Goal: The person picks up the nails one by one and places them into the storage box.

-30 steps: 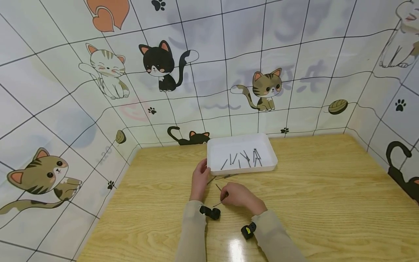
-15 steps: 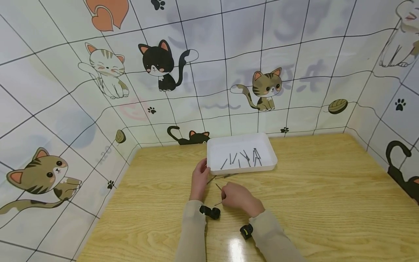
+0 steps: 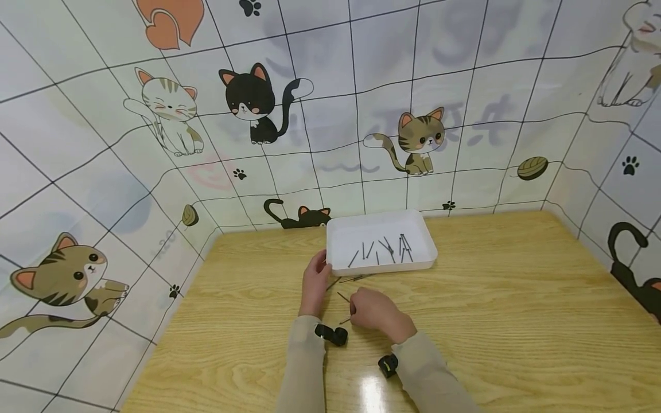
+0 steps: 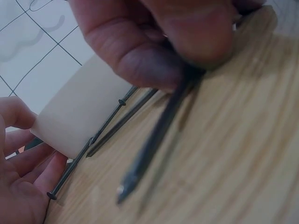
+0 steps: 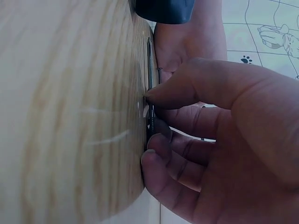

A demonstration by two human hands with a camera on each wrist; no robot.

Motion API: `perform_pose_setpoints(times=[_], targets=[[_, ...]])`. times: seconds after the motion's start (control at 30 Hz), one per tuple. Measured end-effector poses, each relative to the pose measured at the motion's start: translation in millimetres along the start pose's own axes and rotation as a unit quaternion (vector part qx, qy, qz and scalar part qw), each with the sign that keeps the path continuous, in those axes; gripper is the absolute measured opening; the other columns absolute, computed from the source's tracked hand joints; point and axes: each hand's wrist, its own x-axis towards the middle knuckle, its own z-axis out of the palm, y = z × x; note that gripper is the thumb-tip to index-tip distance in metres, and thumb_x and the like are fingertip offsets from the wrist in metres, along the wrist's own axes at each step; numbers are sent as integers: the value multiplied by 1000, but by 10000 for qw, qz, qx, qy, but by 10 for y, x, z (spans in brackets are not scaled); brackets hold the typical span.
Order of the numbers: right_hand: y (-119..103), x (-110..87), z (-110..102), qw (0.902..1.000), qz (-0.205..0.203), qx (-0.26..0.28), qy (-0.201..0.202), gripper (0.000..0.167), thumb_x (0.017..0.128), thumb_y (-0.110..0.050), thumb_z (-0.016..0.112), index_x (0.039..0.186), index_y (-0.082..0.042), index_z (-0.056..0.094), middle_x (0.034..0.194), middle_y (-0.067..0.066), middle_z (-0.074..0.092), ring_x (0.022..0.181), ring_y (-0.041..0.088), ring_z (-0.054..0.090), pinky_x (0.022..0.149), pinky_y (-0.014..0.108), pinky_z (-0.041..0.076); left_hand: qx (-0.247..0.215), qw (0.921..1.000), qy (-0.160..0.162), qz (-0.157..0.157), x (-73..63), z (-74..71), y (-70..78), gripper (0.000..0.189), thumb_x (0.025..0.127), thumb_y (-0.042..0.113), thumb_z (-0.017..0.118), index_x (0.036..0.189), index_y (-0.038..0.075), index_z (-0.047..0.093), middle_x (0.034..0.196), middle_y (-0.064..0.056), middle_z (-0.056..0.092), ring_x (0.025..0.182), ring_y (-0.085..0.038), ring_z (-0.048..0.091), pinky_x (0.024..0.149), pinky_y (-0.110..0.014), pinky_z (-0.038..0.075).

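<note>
My left hand (image 3: pixel 314 285) holds the near left corner of a white tray (image 3: pixel 382 269), the thumb on its wall and fingers around the corner in the left wrist view. Several dark nails (image 3: pixel 363 250) lie inside the tray. My right hand (image 3: pixel 376 310) is low over the table in front of it. Its thumb and forefinger pinch a nail (image 4: pixel 152 144), pointed end sticking out in the left wrist view. Another nail (image 3: pixel 345 322) shows just beside the right fingers; whether they touch it I cannot tell. More nails (image 4: pixel 70 170) lie along the tray's front, near my left hand.
The wood-grain table (image 3: pixel 496 310) extends to both sides of the arms. Behind it and at the sides stands a white gridded backdrop (image 3: pixel 335 132) with cartoon cats, close behind the tray. Both wrists carry small black cameras (image 3: pixel 338 336).
My right hand has shifted slightly to the right, and the nails beside its fingers have changed position a little. The left hand and the tray have stayed put.
</note>
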Motion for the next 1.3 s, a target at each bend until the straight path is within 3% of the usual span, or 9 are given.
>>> perform_pose_setpoints(times=[0.17, 0.33, 0.63, 0.77, 0.97, 1.17, 1.3], targets=[[47, 12, -3, 9999, -47, 144, 16, 9, 71, -8, 62, 67, -15, 59, 65, -9, 51, 56, 9, 46, 52, 26, 40, -60, 10000, -28, 11, 8, 1, -7, 42, 89, 16, 49, 130, 15, 46, 130, -2, 47, 113, -17, 45, 94, -40, 35], [133, 10, -16, 9975, -187, 679, 101, 3, 77, -9, 60, 76, -11, 61, 71, -8, 54, 62, 10, 47, 57, 28, 40, -87, 9999, -41, 38, 4, 1, -9, 41, 89, 15, 49, 130, 14, 46, 130, -3, 47, 113, -18, 45, 94, -40, 35], [312, 33, -28, 9838, -265, 1767, 124, 9, 79, -10, 60, 88, -12, 61, 75, -5, 56, 60, 10, 50, 57, 28, 42, -64, 10000, -47, 20, -11, 2, 1, 41, 90, 14, 48, 131, 12, 45, 132, -5, 46, 116, -22, 44, 95, -41, 34], [406, 55, -20, 9716, -380, 2337, 9, 11, 81, -13, 61, 91, -9, 62, 76, -2, 59, 63, 11, 53, 56, 28, 44, -77, 9999, -60, 89, -10, 0, 4, 42, 90, 13, 48, 131, 11, 45, 131, -6, 46, 116, -24, 44, 95, -42, 33], [548, 72, 12, 9432, -440, 3289, -132, 19, 85, -15, 59, 99, -1, 60, 82, 5, 63, 73, 17, 59, 61, 31, 47, -43, 9999, -31, 90, -21, -1, 7, 41, 90, 14, 48, 130, 12, 46, 130, -5, 47, 113, -21, 46, 94, -41, 34], [628, 85, 39, 9069, -243, 4199, -223, 21, 86, -13, 58, 99, 3, 58, 85, 12, 62, 77, 22, 61, 66, 33, 51, 9, 10000, 0, 0, -27, 6, 4, 41, 89, 17, 49, 131, 14, 46, 130, -3, 47, 111, -16, 46, 94, -39, 35], [658, 78, 36, 8955, -94, 4447, -140, 23, 85, -11, 58, 102, 5, 57, 89, 13, 61, 80, 24, 61, 68, 34, 51, -8, 10000, 7, 2, -21, 10, 4, 42, 89, 17, 49, 131, 14, 46, 130, -3, 47, 111, -17, 46, 94, -39, 35]])
